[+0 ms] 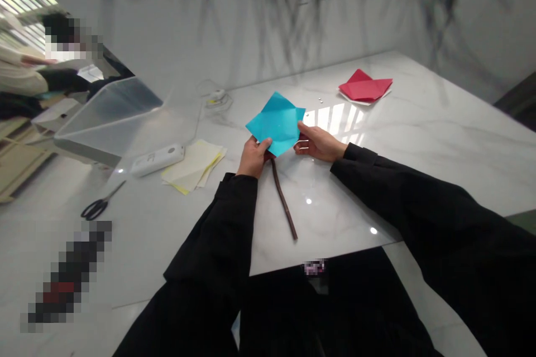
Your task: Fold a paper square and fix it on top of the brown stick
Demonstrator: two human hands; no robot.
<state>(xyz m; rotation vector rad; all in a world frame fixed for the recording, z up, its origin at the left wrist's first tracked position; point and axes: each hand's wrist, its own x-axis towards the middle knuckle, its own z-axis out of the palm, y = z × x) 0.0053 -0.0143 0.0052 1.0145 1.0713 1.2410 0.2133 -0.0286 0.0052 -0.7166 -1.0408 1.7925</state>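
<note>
A sheet of blue paper (278,120), creased and with pointed corners, is held up over the marble-look table. My left hand (253,156) is closed on its lower left edge, thumb on top. At the right edge, my right hand (319,142) pinches the paper between thumb and fingers. A thin brown stick (285,201) reaches from beneath the paper and my left hand toward the table's front edge. Whether my left hand also grips the stick's upper end is hidden.
Red paper (365,89) lies on white sheets at the back right. To the left are pale yellow paper sheets (195,164), a white oblong device (158,160), black-handled scissors (100,205) and a clear plastic bin (113,111). A person (25,72) sits beyond the bin.
</note>
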